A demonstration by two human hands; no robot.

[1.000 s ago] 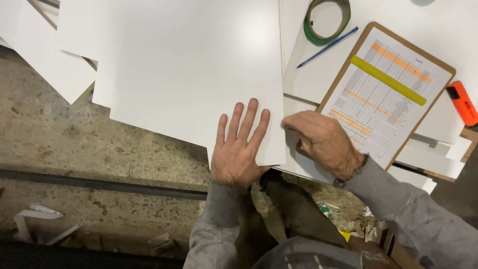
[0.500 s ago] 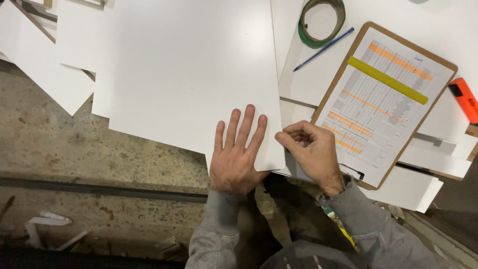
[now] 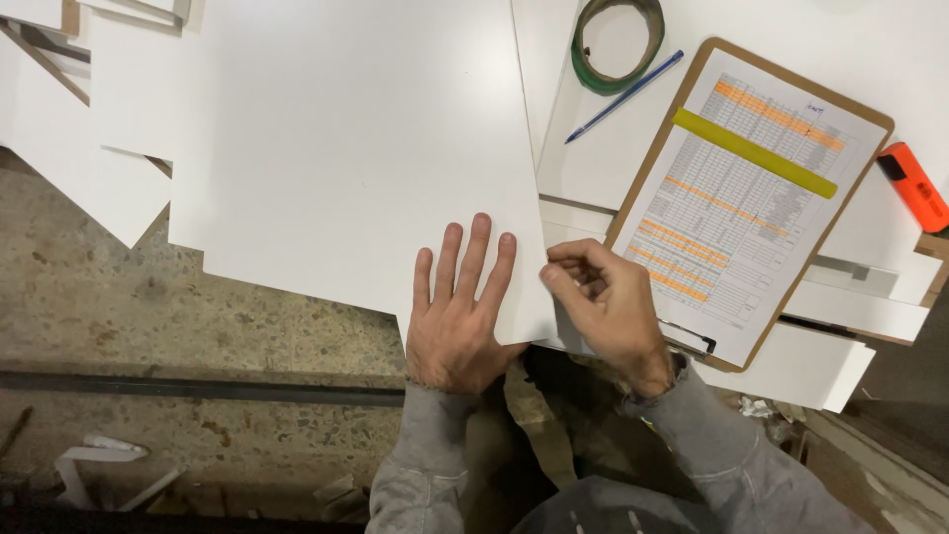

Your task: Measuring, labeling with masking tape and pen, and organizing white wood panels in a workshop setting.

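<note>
A large white board (image 3: 366, 148) lies on top of a stack of white panels, its near corner pointing toward me. My left hand (image 3: 457, 311) rests flat on that corner, fingers spread and pressing down. My right hand (image 3: 603, 302) sits just right of it at the board's right edge, fingers curled and pinching at the edge; whether it holds anything small I cannot tell. A wooden clipboard (image 3: 736, 198) with a printed table sheet lies right of my right hand, with a yellow-green ruler (image 3: 756, 153) across it.
A green tape roll (image 3: 618, 40) and a blue pen (image 3: 625, 96) lie behind the clipboard. An orange cutter (image 3: 914, 186) sits at the right edge. More white panels (image 3: 94, 173) overhang on the left. Below is a speckled concrete floor (image 3: 198, 326) with scraps.
My right hand has shifted left to the large board's right edge and its fingers have curled in. The left hand has stayed flat on the corner.
</note>
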